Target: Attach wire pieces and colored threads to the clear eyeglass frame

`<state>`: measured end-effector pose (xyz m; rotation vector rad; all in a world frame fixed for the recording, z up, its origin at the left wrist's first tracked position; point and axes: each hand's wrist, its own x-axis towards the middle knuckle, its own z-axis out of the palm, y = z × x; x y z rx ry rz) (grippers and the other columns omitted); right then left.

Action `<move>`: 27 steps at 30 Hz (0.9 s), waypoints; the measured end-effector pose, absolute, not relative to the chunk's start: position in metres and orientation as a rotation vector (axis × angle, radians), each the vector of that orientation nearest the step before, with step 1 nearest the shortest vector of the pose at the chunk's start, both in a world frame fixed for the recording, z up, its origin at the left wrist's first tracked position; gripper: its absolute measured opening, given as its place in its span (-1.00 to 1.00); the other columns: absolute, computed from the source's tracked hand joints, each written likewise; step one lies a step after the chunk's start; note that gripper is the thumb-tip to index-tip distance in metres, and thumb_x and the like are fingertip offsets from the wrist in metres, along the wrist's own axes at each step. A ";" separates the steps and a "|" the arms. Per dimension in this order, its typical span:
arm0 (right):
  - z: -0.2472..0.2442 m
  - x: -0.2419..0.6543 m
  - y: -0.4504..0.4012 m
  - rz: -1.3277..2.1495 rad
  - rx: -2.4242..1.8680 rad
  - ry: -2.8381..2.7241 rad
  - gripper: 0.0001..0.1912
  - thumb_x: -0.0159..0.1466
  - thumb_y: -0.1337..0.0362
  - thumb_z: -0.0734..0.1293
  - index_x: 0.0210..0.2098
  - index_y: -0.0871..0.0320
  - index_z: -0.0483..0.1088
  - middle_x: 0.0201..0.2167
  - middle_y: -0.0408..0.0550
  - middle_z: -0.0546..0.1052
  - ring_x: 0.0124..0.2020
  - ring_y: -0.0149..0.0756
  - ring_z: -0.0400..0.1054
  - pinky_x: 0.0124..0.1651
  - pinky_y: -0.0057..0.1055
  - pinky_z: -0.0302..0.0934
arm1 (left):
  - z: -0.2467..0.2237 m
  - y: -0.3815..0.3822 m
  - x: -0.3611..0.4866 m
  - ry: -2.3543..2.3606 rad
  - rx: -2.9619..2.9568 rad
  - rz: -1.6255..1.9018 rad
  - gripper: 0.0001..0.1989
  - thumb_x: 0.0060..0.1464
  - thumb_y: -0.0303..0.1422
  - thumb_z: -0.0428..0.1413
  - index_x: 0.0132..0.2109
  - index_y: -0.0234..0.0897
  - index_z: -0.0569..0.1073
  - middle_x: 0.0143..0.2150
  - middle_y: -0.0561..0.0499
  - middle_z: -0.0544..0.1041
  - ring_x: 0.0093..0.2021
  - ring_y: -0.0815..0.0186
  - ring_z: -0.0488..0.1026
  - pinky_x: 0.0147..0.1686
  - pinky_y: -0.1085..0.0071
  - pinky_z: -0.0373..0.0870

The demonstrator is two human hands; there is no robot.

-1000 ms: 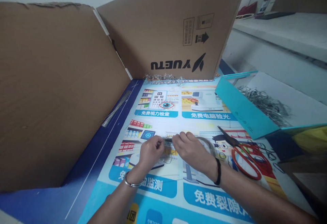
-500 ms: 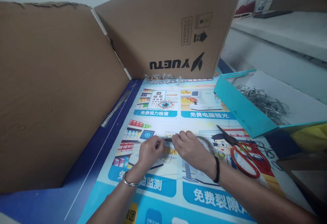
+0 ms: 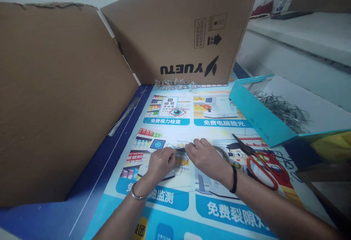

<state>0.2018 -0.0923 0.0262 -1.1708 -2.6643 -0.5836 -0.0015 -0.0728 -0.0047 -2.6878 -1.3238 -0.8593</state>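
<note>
My left hand (image 3: 162,162), with a silver bangle at its wrist, is closed with the fingertips pinched over the printed sheet (image 3: 178,200). My right hand (image 3: 204,157), a black band on its wrist, is wrapped round a bundle of thin grey wire (image 3: 221,152) that curves out behind the knuckles. A dark strand end spans the small gap between both hands. Thin loose wire loops (image 3: 178,168) hang beside my left fingers. What the left fingertips pinch is too small to make out.
Red-handled scissors (image 3: 260,165) lie right of my right hand, near dark wire loops (image 3: 283,159). A turquoise box (image 3: 263,114) with tangled wire (image 3: 283,110) stands at the right. Tall cardboard panels (image 3: 178,31) rise behind and at the left, with wire scraps (image 3: 175,83) at their foot.
Both hands stay close together in nearly the same place. The left fingers have turned slightly, and the wire between the hands shows a little more.
</note>
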 end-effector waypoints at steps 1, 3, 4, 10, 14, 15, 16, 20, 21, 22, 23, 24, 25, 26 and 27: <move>0.026 0.202 -0.092 -0.577 -1.169 -2.664 -0.89 0.24 0.49 0.19 -0.30 0.24 0.33 -0.39 -0.01 0.36 -0.35 -0.21 0.17 -0.34 -0.25 -0.06 | -0.005 -0.072 -0.002 -1.289 -2.692 -0.848 -0.83 -0.01 -0.57 -0.03 -0.39 -0.27 0.41 -0.53 0.07 0.48 -0.52 0.39 0.40 -0.49 0.50 0.25; 0.025 0.204 -0.092 -0.570 -1.165 -2.665 -0.89 0.24 0.49 0.20 -0.30 0.24 0.33 -0.40 -0.02 0.36 -0.36 -0.20 0.17 -0.34 -0.26 -0.06 | -0.004 -0.072 -0.003 -1.241 -2.701 -0.826 -0.83 0.01 -0.57 -0.03 -0.41 -0.27 0.40 -0.53 0.07 0.48 -0.51 0.38 0.40 -0.47 0.49 0.25; 0.025 0.204 -0.091 -0.568 -1.164 -2.664 -0.89 0.24 0.49 0.20 -0.30 0.23 0.33 -0.40 -0.03 0.35 -0.36 -0.20 0.17 -0.34 -0.26 -0.07 | -0.004 -0.072 -0.003 -1.227 -2.705 -0.815 -0.83 0.02 -0.56 -0.03 -0.42 -0.27 0.40 -0.53 0.07 0.47 -0.51 0.38 0.40 -0.47 0.49 0.26; 0.024 0.204 -0.092 -0.560 -1.195 -2.646 -0.89 0.24 0.47 0.21 -0.25 0.24 0.33 -0.37 -0.01 0.37 -0.32 -0.19 0.17 -0.30 -0.25 -0.05 | -0.003 -0.073 -0.003 -1.409 -2.710 -0.903 -0.85 0.01 -0.54 -0.02 -0.37 -0.27 0.42 -0.49 0.06 0.49 -0.48 0.40 0.42 -0.46 0.53 0.27; 0.026 0.203 -0.094 -0.562 -1.204 -2.626 -0.88 0.24 0.47 0.21 -0.25 0.24 0.34 -0.36 0.00 0.38 -0.32 -0.19 0.17 -0.30 -0.25 -0.06 | 0.001 -0.074 -0.001 -1.772 -2.654 -0.870 -0.89 0.00 -0.50 0.00 -0.41 -0.27 0.41 -0.51 0.08 0.47 -0.53 0.44 0.38 -0.51 0.56 0.23; 0.026 0.203 -0.094 -0.564 -1.205 -2.619 -0.88 0.24 0.48 0.20 -0.25 0.24 0.34 -0.37 0.00 0.38 -0.32 -0.19 0.17 -0.30 -0.25 -0.06 | 0.002 -0.074 0.000 -1.836 -2.646 -0.851 -0.89 -0.01 -0.48 0.01 -0.41 -0.27 0.41 -0.52 0.09 0.47 -0.53 0.44 0.37 -0.51 0.56 0.23; 0.026 0.203 -0.094 -0.564 -1.200 -2.615 -0.87 0.24 0.48 0.20 -0.25 0.25 0.34 -0.37 0.00 0.37 -0.32 -0.19 0.17 -0.30 -0.25 -0.06 | 0.002 -0.074 0.000 -1.888 -2.639 -0.842 -0.90 -0.01 -0.48 0.01 -0.40 -0.26 0.41 -0.53 0.10 0.46 -0.54 0.44 0.37 -0.51 0.56 0.22; 0.026 0.204 -0.095 -0.580 -1.146 -2.607 -0.87 0.26 0.46 0.19 -0.24 0.25 0.35 -0.34 0.01 0.38 -0.31 -0.19 0.17 -0.29 -0.25 -0.05 | 0.004 -0.075 0.001 -2.050 -2.623 -0.868 -0.91 0.00 -0.44 0.02 -0.41 -0.25 0.41 -0.57 0.13 0.43 -0.54 0.44 0.36 -0.50 0.55 0.22; 0.026 0.204 -0.095 -0.585 -1.141 -2.606 -0.87 0.27 0.46 0.18 -0.23 0.25 0.35 -0.34 0.01 0.38 -0.31 -0.19 0.17 -0.28 -0.25 -0.05 | 0.005 -0.074 0.001 -2.080 -2.621 -0.883 -0.92 0.00 -0.43 0.02 -0.41 -0.25 0.41 -0.58 0.14 0.42 -0.55 0.44 0.35 -0.50 0.55 0.22; 0.026 0.204 -0.095 -0.588 -1.142 -2.605 -0.86 0.27 0.46 0.18 -0.23 0.25 0.35 -0.34 0.01 0.38 -0.32 -0.20 0.16 -0.28 -0.25 -0.04 | 0.005 -0.074 0.001 -2.104 -2.620 -0.898 -0.91 0.00 -0.42 0.03 -0.41 -0.25 0.41 -0.59 0.14 0.41 -0.56 0.44 0.35 -0.51 0.55 0.22; 0.026 0.204 -0.095 -0.591 -1.146 -2.606 -0.86 0.27 0.46 0.18 -0.23 0.25 0.35 -0.35 0.00 0.38 -0.32 -0.20 0.16 -0.28 -0.25 -0.04 | 0.006 -0.074 0.001 -2.126 -2.618 -0.913 -0.91 0.00 -0.42 0.03 -0.41 -0.25 0.41 -0.60 0.14 0.40 -0.57 0.44 0.35 -0.51 0.55 0.22; 0.026 0.204 -0.095 -0.594 -1.150 -2.610 -0.86 0.26 0.47 0.18 -0.23 0.25 0.35 -0.35 0.00 0.37 -0.33 -0.21 0.16 -0.29 -0.25 -0.04 | 0.007 -0.074 0.001 -2.152 -2.612 -0.926 -0.91 0.00 -0.41 0.03 -0.41 -0.25 0.41 -0.60 0.15 0.40 -0.57 0.44 0.35 -0.51 0.54 0.22; 0.027 0.203 -0.095 -0.599 -1.152 -2.615 -0.86 0.26 0.47 0.18 -0.24 0.25 0.35 -0.36 -0.01 0.37 -0.33 -0.21 0.16 -0.29 -0.26 -0.04 | 0.008 -0.074 0.002 -2.182 -2.604 -0.937 -0.92 -0.01 -0.41 0.03 -0.42 -0.25 0.41 -0.61 0.15 0.41 -0.58 0.44 0.35 -0.51 0.54 0.22; 0.027 0.202 -0.095 -0.608 -1.156 -2.619 -0.86 0.26 0.47 0.18 -0.24 0.25 0.35 -0.36 -0.01 0.37 -0.33 -0.21 0.16 -0.29 -0.26 -0.03 | 0.009 -0.074 0.003 -2.214 -2.596 -0.942 -0.92 -0.01 -0.41 0.04 -0.42 -0.25 0.42 -0.61 0.15 0.41 -0.58 0.44 0.35 -0.52 0.54 0.22; 0.027 0.201 -0.095 -0.621 -1.156 -2.621 -0.86 0.26 0.48 0.18 -0.25 0.25 0.35 -0.37 -0.01 0.36 -0.33 -0.21 0.16 -0.30 -0.26 -0.03 | 0.010 -0.074 0.004 -2.247 -2.586 -0.945 -0.92 -0.02 -0.41 0.04 -0.42 -0.25 0.42 -0.61 0.15 0.42 -0.58 0.43 0.36 -0.52 0.54 0.22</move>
